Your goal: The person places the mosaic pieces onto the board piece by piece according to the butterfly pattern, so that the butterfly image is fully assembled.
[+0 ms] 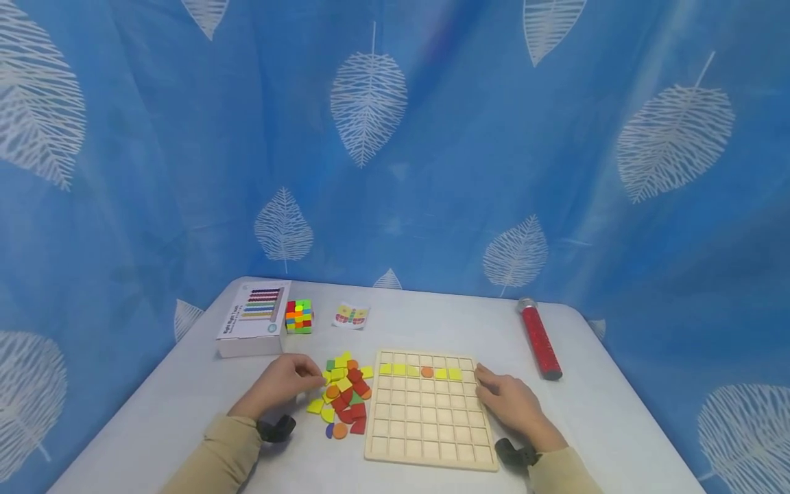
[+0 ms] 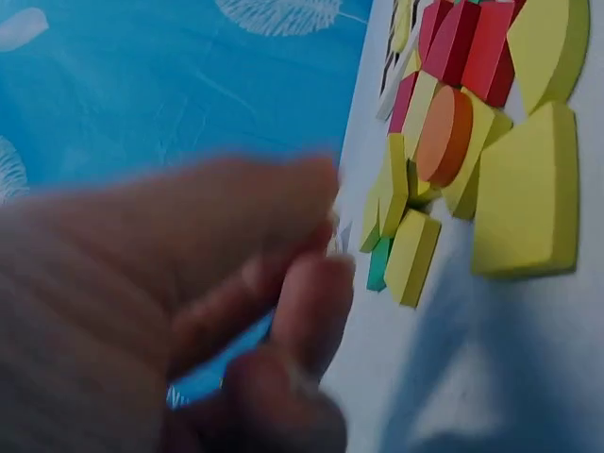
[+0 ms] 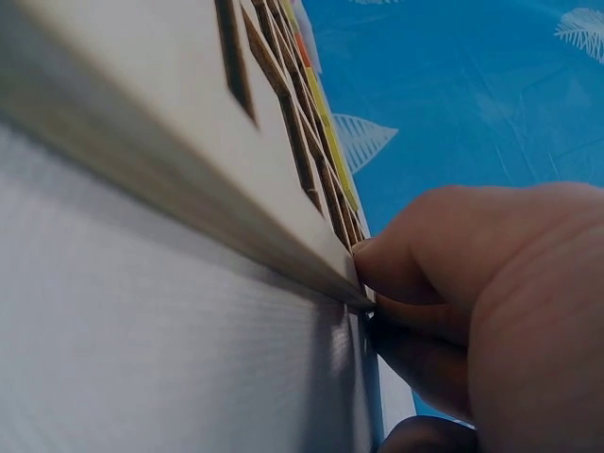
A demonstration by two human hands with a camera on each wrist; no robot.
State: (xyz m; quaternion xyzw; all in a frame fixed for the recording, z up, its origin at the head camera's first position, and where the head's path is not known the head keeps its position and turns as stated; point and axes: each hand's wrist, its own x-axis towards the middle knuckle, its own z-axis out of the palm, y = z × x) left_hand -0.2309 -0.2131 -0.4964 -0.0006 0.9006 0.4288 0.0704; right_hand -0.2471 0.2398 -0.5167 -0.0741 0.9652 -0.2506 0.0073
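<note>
My left hand (image 1: 284,381) hovers at the left side of a pile of coloured flat pieces (image 1: 344,385), fingers loosely bent. Nothing shows between its blurred fingertips in the left wrist view, where yellow pieces (image 2: 528,193) and an orange disc (image 2: 444,138) lie beyond them. The wooden grid board (image 1: 428,432) lies flat right of the pile. One orange disc (image 1: 427,372) and several yellow pieces (image 1: 399,369) fill a row near its far edge. My right hand (image 1: 509,401) holds the board's right edge, thumb on top; the fingers' undersides are partly hidden.
A white box (image 1: 253,322) with an abacus picture stands at the back left, beside a puzzle cube (image 1: 299,317). Behind the pile lies a small printed pattern card (image 1: 351,316). A red microphone (image 1: 540,339) lies at the right. Blue leaf-patterned cloth (image 1: 432,206) hangs behind the table.
</note>
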